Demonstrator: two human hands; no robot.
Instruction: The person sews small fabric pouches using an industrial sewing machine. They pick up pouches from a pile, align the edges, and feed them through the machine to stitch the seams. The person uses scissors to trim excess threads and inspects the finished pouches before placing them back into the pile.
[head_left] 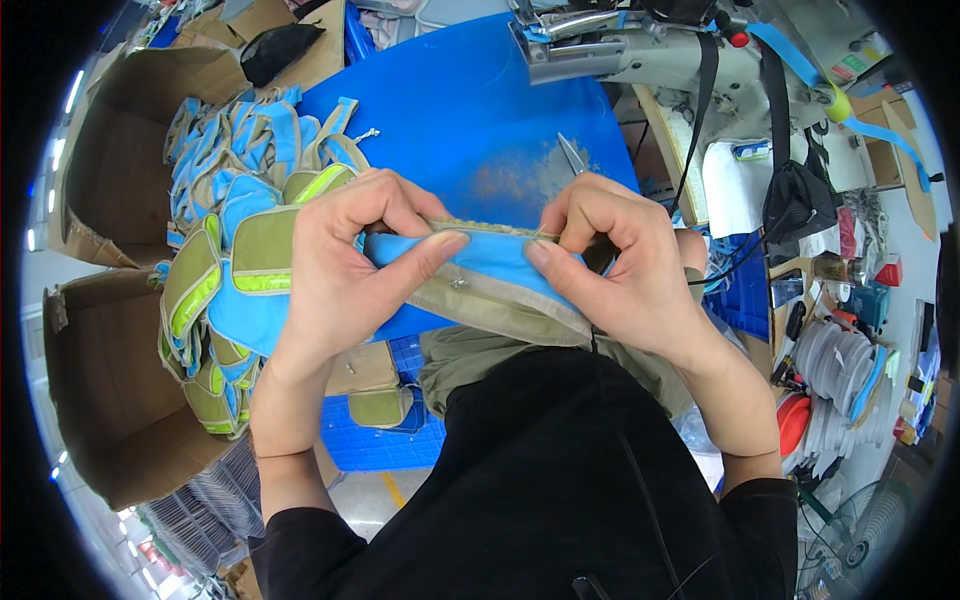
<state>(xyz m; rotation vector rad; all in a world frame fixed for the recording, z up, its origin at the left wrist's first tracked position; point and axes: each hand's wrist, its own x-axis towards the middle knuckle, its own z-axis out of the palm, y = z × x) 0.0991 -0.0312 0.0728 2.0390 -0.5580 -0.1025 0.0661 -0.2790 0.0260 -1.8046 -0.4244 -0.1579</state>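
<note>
Stretched between my two hands is a sewn fabric piece (500, 262), blue on one face with a grey-beige band and an olive flap below. Along its top runs a raw, frayed edge. My left hand (365, 255) pinches the left end of that edge between thumb and fingers. At the other end, my right hand (615, 255) grips it the same way, its thumb on the blue cloth. The piece is held over my lap, at the near side of the blue table (430, 110). A pointed metal blade (571, 154) lies on the table beyond my right hand.
Blue and olive sewn pieces with lime trim (262, 245) are heaped at the left. Two cardboard boxes (110, 370) stand beyond them. A sewing machine (640, 55) sits at the back right, with a black strap (704, 110) hanging down. Tape rolls (835, 360) are stacked at the right.
</note>
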